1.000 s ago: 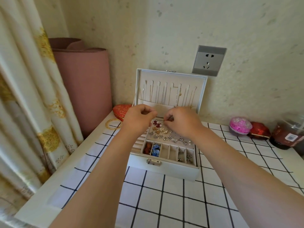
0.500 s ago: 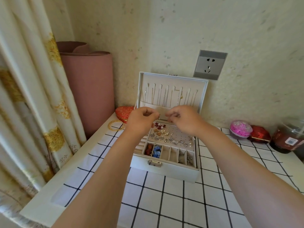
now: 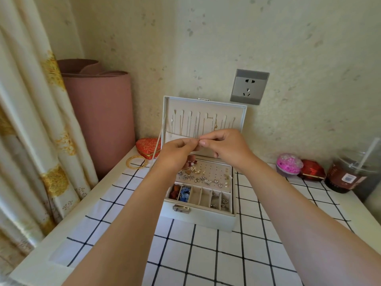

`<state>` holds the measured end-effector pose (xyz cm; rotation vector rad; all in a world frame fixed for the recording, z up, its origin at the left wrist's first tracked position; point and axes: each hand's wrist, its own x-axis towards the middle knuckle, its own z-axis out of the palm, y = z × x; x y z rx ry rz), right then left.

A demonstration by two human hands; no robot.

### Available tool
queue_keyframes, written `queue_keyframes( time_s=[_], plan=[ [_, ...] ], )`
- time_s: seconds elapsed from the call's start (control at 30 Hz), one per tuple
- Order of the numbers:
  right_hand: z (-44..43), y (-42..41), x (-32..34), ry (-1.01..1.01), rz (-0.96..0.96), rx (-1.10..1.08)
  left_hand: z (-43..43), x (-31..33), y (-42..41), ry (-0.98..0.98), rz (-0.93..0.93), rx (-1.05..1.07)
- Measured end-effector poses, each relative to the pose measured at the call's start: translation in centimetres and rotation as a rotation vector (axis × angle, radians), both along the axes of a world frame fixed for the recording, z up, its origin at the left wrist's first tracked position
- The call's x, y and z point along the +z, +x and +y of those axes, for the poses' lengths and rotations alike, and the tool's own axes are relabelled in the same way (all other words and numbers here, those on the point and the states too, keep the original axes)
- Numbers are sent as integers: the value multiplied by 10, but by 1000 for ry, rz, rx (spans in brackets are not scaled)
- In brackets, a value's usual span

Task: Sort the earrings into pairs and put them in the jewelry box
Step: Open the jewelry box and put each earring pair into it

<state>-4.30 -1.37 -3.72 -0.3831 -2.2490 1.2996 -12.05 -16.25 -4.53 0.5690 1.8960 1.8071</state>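
Observation:
A white jewelry box (image 3: pixel 198 218) stands open on the checked table, its lid upright with thin necklaces hanging inside. Several small earrings (image 3: pixel 203 178) sit on the perforated pad, and more lie in the front compartments. My left hand (image 3: pixel 175 151) and my right hand (image 3: pixel 225 148) are raised above the back of the box. Their fingertips meet and pinch one tiny earring (image 3: pixel 199 139) between them. The piece is too small to describe.
A gold bangle (image 3: pixel 137 161) and a red heart-shaped box (image 3: pixel 147 147) lie left of the jewelry box. A pink rolled mat (image 3: pixel 99 118) and a curtain (image 3: pixel 26 129) stand further left. Right: a pink pot (image 3: pixel 288 165), a red box (image 3: pixel 312 170), a dark drink cup (image 3: pixel 350 172).
Both hands have risen from the earring pad and come together, their fingertips now meeting in front of the lid.

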Motion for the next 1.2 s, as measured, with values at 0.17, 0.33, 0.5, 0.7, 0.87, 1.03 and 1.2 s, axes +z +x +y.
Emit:
queue_keyframes(
  time_s=[0.17,0.33,0.5,0.7,0.87,1.03,1.2],
  plan=[
    [9,3,-20,362,-249,-3,-1,-18,-11,-393,645,30],
    [4,1,-26,537,-317,-10,-4,-24,-13,-618,900,-88],
    [-2,-3,-29,630,-306,-32,-4,-26,-13,-642,924,-176],
    [0,-4,-24,656,-432,31,-4,-28,-14,-656,931,-198],
    [3,-5,-19,529,-519,51,-4,-30,-15,-631,939,-179],
    [-4,11,-6,479,-477,61,-8,-27,-4,-486,944,-132],
    [-17,47,21,500,-443,55,-15,-25,23,-379,944,-117]
  ],
)
